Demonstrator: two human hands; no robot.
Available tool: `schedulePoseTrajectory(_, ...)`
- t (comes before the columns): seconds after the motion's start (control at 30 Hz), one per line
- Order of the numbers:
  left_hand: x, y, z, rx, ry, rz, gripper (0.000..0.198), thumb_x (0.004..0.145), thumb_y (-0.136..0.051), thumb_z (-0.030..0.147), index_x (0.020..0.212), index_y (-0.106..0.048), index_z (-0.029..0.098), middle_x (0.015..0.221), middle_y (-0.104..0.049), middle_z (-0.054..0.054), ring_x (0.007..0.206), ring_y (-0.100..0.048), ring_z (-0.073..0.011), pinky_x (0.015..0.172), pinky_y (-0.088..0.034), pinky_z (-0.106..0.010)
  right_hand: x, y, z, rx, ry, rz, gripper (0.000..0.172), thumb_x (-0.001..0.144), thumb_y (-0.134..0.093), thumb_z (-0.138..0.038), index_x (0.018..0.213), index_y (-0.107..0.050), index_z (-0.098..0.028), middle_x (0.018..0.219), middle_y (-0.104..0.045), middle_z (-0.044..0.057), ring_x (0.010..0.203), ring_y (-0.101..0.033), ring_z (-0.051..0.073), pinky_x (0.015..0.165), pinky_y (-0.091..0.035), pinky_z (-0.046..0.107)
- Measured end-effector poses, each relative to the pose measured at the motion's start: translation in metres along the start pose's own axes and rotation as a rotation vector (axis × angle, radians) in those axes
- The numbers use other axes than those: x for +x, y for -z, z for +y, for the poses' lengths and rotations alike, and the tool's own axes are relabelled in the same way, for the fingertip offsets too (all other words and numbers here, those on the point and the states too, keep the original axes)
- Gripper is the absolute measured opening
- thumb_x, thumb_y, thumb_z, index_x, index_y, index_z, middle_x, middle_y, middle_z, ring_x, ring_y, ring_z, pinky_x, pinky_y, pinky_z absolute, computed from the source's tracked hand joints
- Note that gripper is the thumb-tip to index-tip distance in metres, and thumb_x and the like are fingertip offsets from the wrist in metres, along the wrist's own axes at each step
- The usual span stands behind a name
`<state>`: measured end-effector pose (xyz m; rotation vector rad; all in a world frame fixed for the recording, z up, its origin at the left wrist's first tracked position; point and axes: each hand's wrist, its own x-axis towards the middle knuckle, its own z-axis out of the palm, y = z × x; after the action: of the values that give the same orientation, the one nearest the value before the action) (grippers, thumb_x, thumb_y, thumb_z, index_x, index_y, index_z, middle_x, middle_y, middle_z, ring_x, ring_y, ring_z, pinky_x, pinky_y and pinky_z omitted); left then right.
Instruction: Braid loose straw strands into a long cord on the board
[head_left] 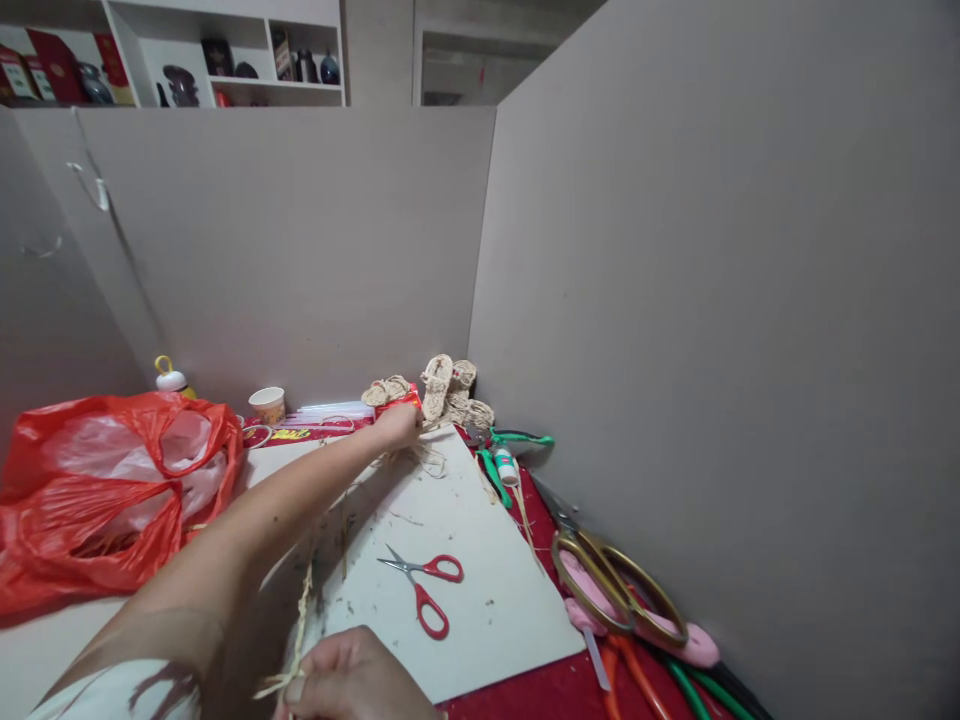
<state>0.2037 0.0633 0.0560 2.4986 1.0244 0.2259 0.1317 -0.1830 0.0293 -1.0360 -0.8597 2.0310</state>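
Observation:
My left hand (399,425) is stretched far forward to the back edge of the white board (480,590), fingers closed on the far end of a straw braid (304,610). The braid runs back along the board to my right hand (352,680), which pinches its near end at the bottom of the view. Small red-handled scissors (427,585) lie open on the board to the right of the braid. Several small woven straw sandals (446,390) are piled just beyond my left hand in the corner.
A red plastic bag (105,485) lies at the left, a paper cup (268,404) behind it. Large gold-handled scissors (615,580), green pliers (499,465) and other tools lie on red cloth at the right. Grey partition walls close off the back and right.

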Motion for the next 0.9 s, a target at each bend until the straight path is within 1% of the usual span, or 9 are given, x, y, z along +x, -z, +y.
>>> schedulePoseTrajectory(0.1,-0.001,0.013,0.003,-0.198,-0.032,0.017,0.017,0.084,-0.053,0.024,0.082,-0.062,0.010,0.070,-0.060,-0.003,0.066,-0.058,-0.0127,0.063,-0.048,-0.025,0.000,0.001,0.000,0.012,0.041,-0.019,0.014,0.057,-0.048,-0.012,0.049,-0.059,-0.014,0.026,-0.033,-0.007,0.024,-0.020,0.004,0.029,-0.007,0.021)
schedulePoseTrajectory(0.17,-0.003,0.022,0.005,-0.332,-0.030,0.040,0.013,0.082,-0.053,0.019,0.079,-0.061,0.010,0.060,-0.056,0.000,0.054,-0.054,-0.0091,0.055,-0.045,-0.022,0.001,0.001,0.001,0.007,0.043,-0.023,0.014,0.058,-0.048,-0.012,0.049,-0.059,-0.014,0.026,-0.032,-0.007,0.024,-0.021,0.004,0.030,-0.007,0.021)
schedulePoseTrajectory(0.3,-0.010,0.036,0.008,-0.567,-0.018,0.121,0.003,0.079,-0.056,0.015,0.078,-0.055,0.012,0.061,-0.058,0.000,0.051,-0.054,-0.0064,0.053,-0.045,-0.018,0.003,-0.001,0.001,-0.005,0.019,-0.028,0.013,0.057,-0.049,-0.011,0.049,-0.059,-0.014,0.026,-0.033,-0.007,0.024,-0.022,0.004,0.031,-0.008,0.021)
schedulePoseTrajectory(0.4,-0.014,0.042,0.008,-0.693,-0.016,0.153,0.009,0.079,-0.058,0.021,0.077,-0.053,0.014,0.063,-0.062,-0.001,0.053,-0.058,-0.0085,0.053,-0.046,-0.020,0.004,-0.001,0.001,-0.026,0.016,-0.016,0.014,0.056,-0.049,-0.010,0.048,-0.058,-0.014,0.026,-0.034,-0.007,0.024,-0.022,0.004,0.031,-0.009,0.020)
schedulePoseTrajectory(0.47,-0.015,0.043,0.007,-0.736,-0.016,0.161,0.014,0.077,-0.061,0.024,0.072,-0.054,0.014,0.059,-0.061,-0.001,0.050,-0.058,-0.0098,0.051,-0.046,-0.021,0.005,-0.001,0.002,-0.034,0.026,-0.010,0.014,0.057,-0.049,-0.011,0.048,-0.059,-0.014,0.026,-0.034,-0.007,0.024,-0.022,0.004,0.030,-0.007,0.020)
schedulePoseTrajectory(0.6,-0.013,0.043,0.009,-0.789,-0.029,0.196,0.015,0.070,-0.067,0.017,0.061,-0.056,0.013,0.047,-0.055,0.003,0.043,-0.054,-0.0087,0.048,-0.043,-0.018,0.005,0.002,0.003,-0.041,0.028,-0.010,0.013,0.058,-0.051,-0.011,0.051,-0.061,-0.013,0.026,-0.035,-0.007,0.023,-0.021,0.004,0.030,-0.005,0.022)
schedulePoseTrajectory(0.67,-0.012,0.044,0.012,-0.833,-0.041,0.219,0.013,0.070,-0.066,0.012,0.062,-0.055,0.012,0.048,-0.055,0.002,0.043,-0.054,-0.0081,0.047,-0.043,-0.018,0.004,0.002,0.003,-0.041,0.033,-0.014,0.013,0.058,-0.051,-0.011,0.051,-0.061,-0.013,0.026,-0.034,-0.008,0.024,-0.020,0.003,0.031,-0.005,0.022)
schedulePoseTrajectory(0.77,-0.013,0.048,0.017,-0.932,-0.064,0.244,0.014,0.069,-0.065,0.007,0.068,-0.052,0.012,0.060,-0.062,-0.002,0.049,-0.058,-0.0092,0.048,-0.044,-0.019,0.001,0.000,0.000,-0.043,0.032,-0.016,0.012,0.059,-0.052,-0.013,0.049,-0.059,-0.014,0.026,-0.034,-0.007,0.025,-0.022,0.003,0.032,-0.006,0.021)
schedulePoseTrajectory(0.9,-0.018,0.058,0.025,-1.056,-0.108,0.284,0.004,0.081,-0.056,0.016,0.083,-0.053,0.013,0.073,-0.066,-0.006,0.057,-0.062,-0.0099,0.055,-0.048,-0.021,0.001,-0.001,0.001,-0.033,0.020,-0.034,0.011,0.057,-0.052,-0.016,0.048,-0.058,-0.014,0.025,-0.033,-0.008,0.024,-0.020,0.003,0.031,-0.006,0.022)
